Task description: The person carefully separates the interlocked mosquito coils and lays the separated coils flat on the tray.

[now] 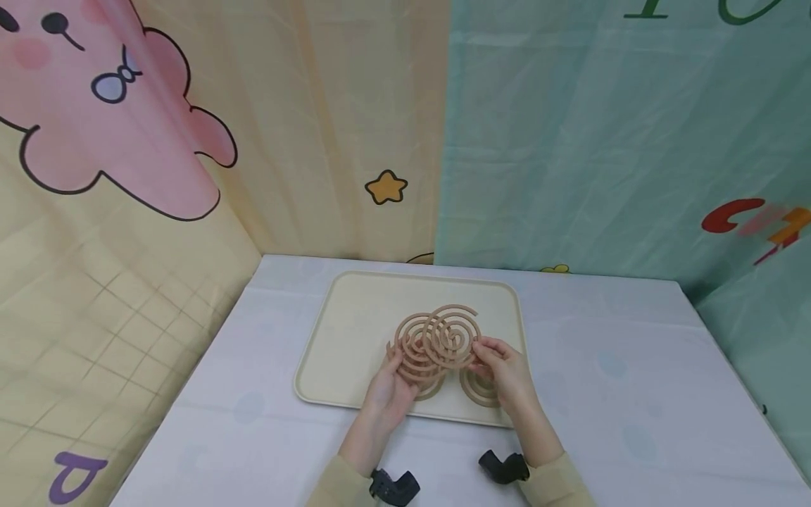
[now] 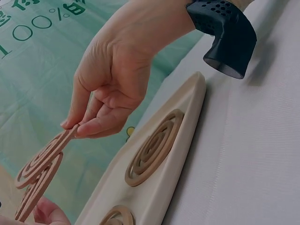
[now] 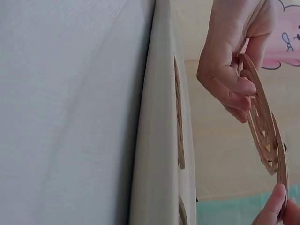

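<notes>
Two brown mosquito coils are held up above a cream tray (image 1: 355,303), overlapping each other. My left hand (image 1: 391,391) pinches the left mosquito coil (image 1: 405,338) by its near edge, with its thumb on top. By its right edge, my right hand (image 1: 507,370) pinches the other mosquito coil (image 1: 465,317), which lies over part of the first. In the left wrist view the right hand (image 2: 110,89) grips the upper coil (image 2: 47,157) between thumb and fingers. The right wrist view has the left hand (image 3: 234,65) on its coil (image 3: 262,126). Whether the spirals interlock cannot be told.
Below the hands, a flat coil (image 1: 479,398) lies in the tray's near right part, with another coil (image 1: 431,391) to its left. The tray rests on a white-covered table (image 1: 602,373). Printed curtains (image 1: 355,127) stand behind and beside it.
</notes>
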{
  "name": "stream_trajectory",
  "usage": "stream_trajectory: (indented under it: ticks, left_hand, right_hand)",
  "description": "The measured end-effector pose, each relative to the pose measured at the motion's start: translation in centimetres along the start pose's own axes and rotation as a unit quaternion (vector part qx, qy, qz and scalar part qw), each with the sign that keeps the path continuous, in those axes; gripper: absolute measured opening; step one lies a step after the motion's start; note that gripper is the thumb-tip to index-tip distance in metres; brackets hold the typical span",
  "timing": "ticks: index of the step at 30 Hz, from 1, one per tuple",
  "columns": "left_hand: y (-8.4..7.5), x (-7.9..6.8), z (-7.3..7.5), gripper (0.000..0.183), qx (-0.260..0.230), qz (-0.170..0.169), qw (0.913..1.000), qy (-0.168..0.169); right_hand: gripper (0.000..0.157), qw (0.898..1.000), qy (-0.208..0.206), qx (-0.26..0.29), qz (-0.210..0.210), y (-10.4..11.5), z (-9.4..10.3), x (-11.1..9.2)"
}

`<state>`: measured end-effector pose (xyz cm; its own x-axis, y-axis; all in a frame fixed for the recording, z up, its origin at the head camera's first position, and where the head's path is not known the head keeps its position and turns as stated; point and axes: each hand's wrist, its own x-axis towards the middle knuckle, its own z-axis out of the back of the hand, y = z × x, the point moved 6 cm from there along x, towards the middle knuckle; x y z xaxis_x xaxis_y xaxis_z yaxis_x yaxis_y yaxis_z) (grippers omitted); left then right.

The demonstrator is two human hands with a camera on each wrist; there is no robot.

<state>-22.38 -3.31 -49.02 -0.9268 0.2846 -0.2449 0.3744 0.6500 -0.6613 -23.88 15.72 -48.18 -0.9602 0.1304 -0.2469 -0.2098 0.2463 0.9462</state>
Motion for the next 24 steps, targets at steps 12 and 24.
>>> stream_trajectory:
  ticks: [12,24]
  left_hand:
    - [-1.5,1.5,1.2,0.038,0.128,-0.036,0.9904,-0.039]
    - [-4.0,3.9,1.6,0.036,0.201,-0.043,0.974,-0.095]
  right_hand:
    - [0.006,0.999,-0.004,0.046,-0.006,0.4,1.0,1.3]
    - [0.013,0.998,0.01,0.056,-0.016,1.6,2.9,2.9]
